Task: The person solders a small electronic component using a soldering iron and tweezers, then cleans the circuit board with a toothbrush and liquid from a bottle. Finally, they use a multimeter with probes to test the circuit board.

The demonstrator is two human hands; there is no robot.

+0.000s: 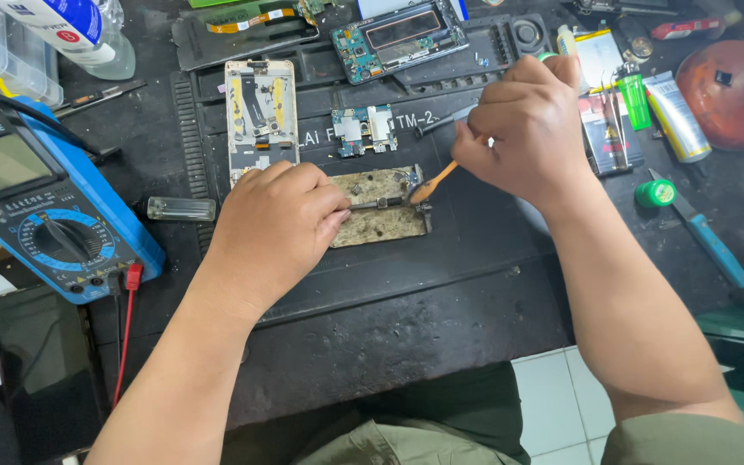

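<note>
Head view looks down on a black, scuffed repair mat (406, 284) over a dark bench, white floor tiles below. Left hand (277, 226) is curled, pinching tweezers (378, 204) onto a stained holder plate (381, 220) mid-mat. Right hand (523, 129) pinches an orange-tipped tool (434, 182) at the plate's edge. A blue multimeter (40, 202) sits left, a stripped phone frame (260, 116) behind.

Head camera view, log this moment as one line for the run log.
left hand: grips tweezers on worn holder plate | right hand: holds orange-handled tool tip-down at plate | multimeter: left of mat
</note>
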